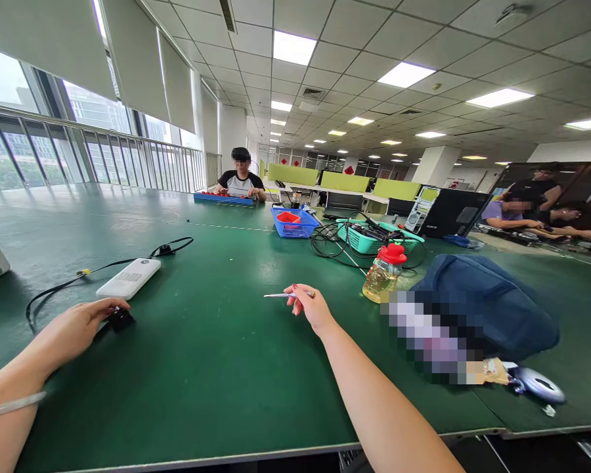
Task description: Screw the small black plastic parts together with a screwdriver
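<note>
My right hand (308, 303) is closed round a slim screwdriver (274, 295), held above the green tabletop with its thin metal shaft pointing left. The end of its handle shows past my fingers. On the left, my left hand (81, 325) has its thumb and fingers closed on a small black object (121, 320) near the table surface; I cannot make out its kind. Just behind that hand lies a white power bank (129, 278). A black cable (69, 284) with a yellow band runs past it and ends in a loop.
Right of my right hand stands a bottle (383, 274) with a red lid, beside a dark blue bag (487, 302). Farther back are a blue basket (294, 226), a green basket (357, 240) with cables and a black computer case (456, 211). A person (241, 180) sits across the table.
</note>
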`<control>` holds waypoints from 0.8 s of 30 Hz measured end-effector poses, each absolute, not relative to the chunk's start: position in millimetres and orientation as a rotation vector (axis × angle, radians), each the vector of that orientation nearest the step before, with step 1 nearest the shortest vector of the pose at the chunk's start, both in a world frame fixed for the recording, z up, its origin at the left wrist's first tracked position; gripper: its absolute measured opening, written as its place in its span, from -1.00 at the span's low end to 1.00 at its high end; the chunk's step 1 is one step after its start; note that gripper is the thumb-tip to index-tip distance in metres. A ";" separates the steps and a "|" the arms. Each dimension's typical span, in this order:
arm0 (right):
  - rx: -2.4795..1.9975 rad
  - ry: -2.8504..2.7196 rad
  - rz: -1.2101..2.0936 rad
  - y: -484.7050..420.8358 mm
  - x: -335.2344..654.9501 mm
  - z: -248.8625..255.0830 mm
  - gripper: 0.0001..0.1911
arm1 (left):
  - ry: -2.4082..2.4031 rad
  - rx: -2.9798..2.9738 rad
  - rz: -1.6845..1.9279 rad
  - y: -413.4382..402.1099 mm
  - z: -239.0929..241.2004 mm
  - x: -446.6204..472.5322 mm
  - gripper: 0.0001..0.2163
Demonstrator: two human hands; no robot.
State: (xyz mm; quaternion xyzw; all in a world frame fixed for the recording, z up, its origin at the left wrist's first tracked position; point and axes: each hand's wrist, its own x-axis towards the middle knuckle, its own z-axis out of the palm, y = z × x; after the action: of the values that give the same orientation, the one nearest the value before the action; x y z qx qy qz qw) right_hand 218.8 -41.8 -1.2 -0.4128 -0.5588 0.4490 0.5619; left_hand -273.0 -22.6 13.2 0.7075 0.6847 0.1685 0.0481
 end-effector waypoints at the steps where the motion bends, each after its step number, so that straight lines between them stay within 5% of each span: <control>1: -0.971 -1.313 1.059 -42.3 218.7 -0.6 -0.56 | 2.092 2.161 0.507 -22.1 12.6 -274.1 -0.53; 24: -0.969 -1.323 1.054 -42.6 218.6 0.7 -0.56 | 2.095 2.148 0.407 -26.8 20.2 -265.3 -0.52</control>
State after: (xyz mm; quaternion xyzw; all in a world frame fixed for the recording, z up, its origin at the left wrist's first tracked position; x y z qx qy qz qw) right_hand 218.6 -42.6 0.7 -0.4115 -0.5616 0.4474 0.5613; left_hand -265.3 -26.8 20.2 0.7083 0.6907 0.1341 0.0567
